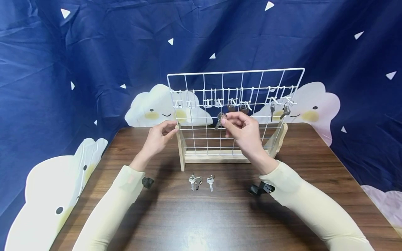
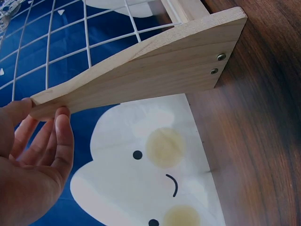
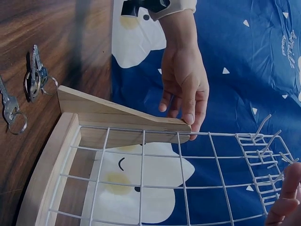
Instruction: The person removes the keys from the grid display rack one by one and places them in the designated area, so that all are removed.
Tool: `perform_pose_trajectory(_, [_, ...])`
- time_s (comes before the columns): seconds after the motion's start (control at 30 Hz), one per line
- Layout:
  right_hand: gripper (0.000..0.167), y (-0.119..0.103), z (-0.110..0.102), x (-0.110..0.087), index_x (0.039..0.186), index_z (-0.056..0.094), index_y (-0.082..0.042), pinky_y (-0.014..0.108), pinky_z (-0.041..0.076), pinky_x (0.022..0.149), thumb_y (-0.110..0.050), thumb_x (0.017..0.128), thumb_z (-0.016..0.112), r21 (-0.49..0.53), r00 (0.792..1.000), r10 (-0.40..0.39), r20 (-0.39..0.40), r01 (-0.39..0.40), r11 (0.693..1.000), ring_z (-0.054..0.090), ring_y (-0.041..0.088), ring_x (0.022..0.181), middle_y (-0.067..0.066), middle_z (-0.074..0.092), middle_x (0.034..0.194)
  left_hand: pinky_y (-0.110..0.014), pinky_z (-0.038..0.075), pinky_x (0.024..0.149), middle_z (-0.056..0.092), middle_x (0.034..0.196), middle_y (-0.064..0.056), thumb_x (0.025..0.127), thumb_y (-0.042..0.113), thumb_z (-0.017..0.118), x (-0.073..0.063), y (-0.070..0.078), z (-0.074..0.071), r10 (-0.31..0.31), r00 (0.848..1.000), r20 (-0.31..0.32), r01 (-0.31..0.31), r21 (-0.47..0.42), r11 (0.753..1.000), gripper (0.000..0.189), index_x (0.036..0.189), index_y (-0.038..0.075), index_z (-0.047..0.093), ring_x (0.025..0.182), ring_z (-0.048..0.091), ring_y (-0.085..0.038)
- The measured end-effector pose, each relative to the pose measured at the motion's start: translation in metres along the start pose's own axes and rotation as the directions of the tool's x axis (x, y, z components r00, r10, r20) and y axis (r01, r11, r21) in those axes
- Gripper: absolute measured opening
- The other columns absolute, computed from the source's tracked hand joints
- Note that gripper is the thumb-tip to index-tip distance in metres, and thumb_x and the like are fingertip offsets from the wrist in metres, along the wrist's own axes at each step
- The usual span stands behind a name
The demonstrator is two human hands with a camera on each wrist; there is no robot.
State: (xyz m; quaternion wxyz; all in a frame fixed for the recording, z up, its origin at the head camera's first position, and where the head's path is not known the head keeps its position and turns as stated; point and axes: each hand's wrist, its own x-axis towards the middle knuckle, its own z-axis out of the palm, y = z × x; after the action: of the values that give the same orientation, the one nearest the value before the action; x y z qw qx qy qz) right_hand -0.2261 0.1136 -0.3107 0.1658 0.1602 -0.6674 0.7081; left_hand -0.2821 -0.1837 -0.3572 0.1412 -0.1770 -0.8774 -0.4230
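A white wire grid rack (image 1: 213, 129) with wooden side supports stands on the table. My left hand (image 1: 160, 136) pinches the top of its left wooden support (image 2: 136, 70), thumb on one side and fingers on the other. In front of the grid my right hand (image 1: 245, 130) holds a key (image 1: 218, 123) by its head, between thumb and fingers. The key hangs below the row of white hooks (image 1: 208, 103). In the right wrist view only some fingers (image 3: 284, 202) of this hand show at the right edge, and the held key is out of sight.
Silver keys with rings, one (image 1: 210, 182) apart from the others (image 1: 192, 183), lie on the brown table (image 1: 176, 216) before the rack. Several keys hang on the middle and right hooks, one (image 1: 285, 112) at the far right. Behind is a blue cloth (image 1: 144, 45) with clouds.
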Motion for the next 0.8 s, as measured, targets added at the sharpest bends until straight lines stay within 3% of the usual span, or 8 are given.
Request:
perform_pose_trajectory(0.37, [0.023,0.004,-0.009,-0.006,0.107,0.069,-0.005,0.026,0.057,0.058,-0.017,0.088,0.076,-0.145,0.984,0.153,0.094,-0.138,0.980,0.061,0.012,0.051,-0.013,0.075,0.079,-0.026,0.058,0.072,0.075,0.113,-0.011,0.095,0.025,0.070,0.001,-0.001,0.000,-0.005,1.000,-0.001,0.005,0.001,1.000,0.032,0.123,0.012,0.068,0.085,0.072,-0.024])
perform_pose_trajectory(0.57, [0.021,0.009,-0.013,-0.007,0.104,0.068,-0.005,0.023,0.053,0.055,-0.016,0.089,0.076,-0.148,0.976,0.183,0.117,-0.166,0.975,0.059,0.012,0.051,-0.007,0.077,0.080,-0.028,0.058,0.073,0.076,0.112,-0.011,0.095,0.025,0.070,0.001,-0.001,0.000,-0.005,1.000,0.002,0.005,-0.003,1.000,0.032,0.123,0.012,0.068,0.084,0.072,-0.023])
perform_pose_trajectory(0.8, [0.022,0.016,-0.018,-0.010,0.106,0.067,-0.004,0.023,0.051,0.053,-0.017,0.090,0.074,-0.166,0.967,0.215,0.138,-0.192,0.967,0.060,0.013,0.054,-0.015,0.075,0.080,-0.025,0.057,0.070,0.076,0.111,-0.011,0.095,0.025,0.070,0.001,-0.002,0.000,-0.008,1.000,0.004,0.008,-0.005,1.000,0.032,0.124,0.012,0.068,0.085,0.072,-0.024])
